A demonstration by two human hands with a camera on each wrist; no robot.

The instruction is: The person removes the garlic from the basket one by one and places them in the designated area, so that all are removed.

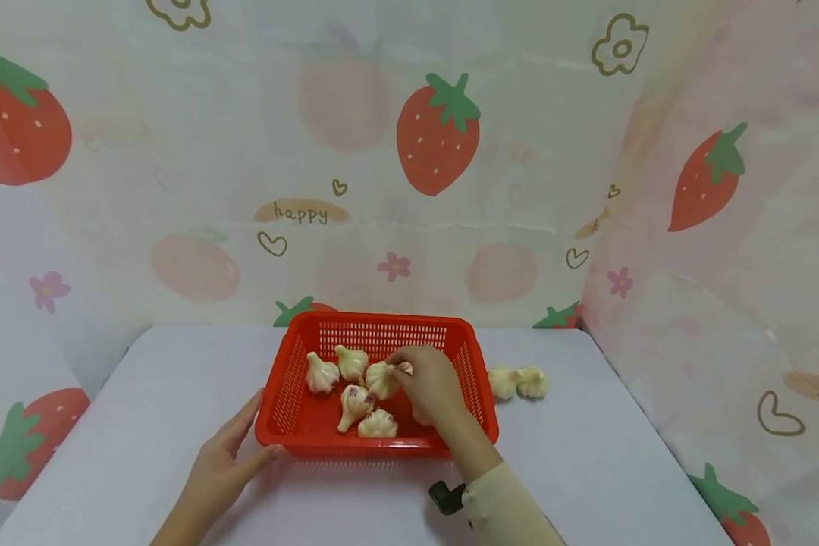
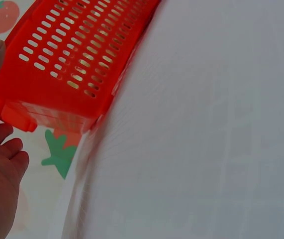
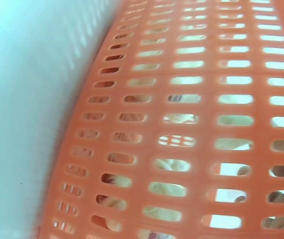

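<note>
A red plastic basket (image 1: 375, 446) with slotted walls stands on the table and holds several garlic bulbs (image 1: 322, 375). My left hand (image 1: 221, 462) grips its near left corner, thumb on the front and fingers along the left side; the left wrist view shows the thumb against the wall and the fingers beside the rim. Reaching over the front rim, my right hand (image 1: 428, 383) pinches a garlic bulb (image 1: 380, 381) by its stem inside the basket. Another bulb lies partly hidden beneath this hand. In the right wrist view the slotted wall (image 3: 206, 129) hides most of the hand.
Two more garlic bulbs (image 1: 532, 382) lie side by side on the white table (image 1: 587, 455), just right of the basket. A strawberry-printed curtain (image 1: 382, 189) hangs behind the table and along both sides. A dark device (image 1: 445, 497) is strapped at the right wrist.
</note>
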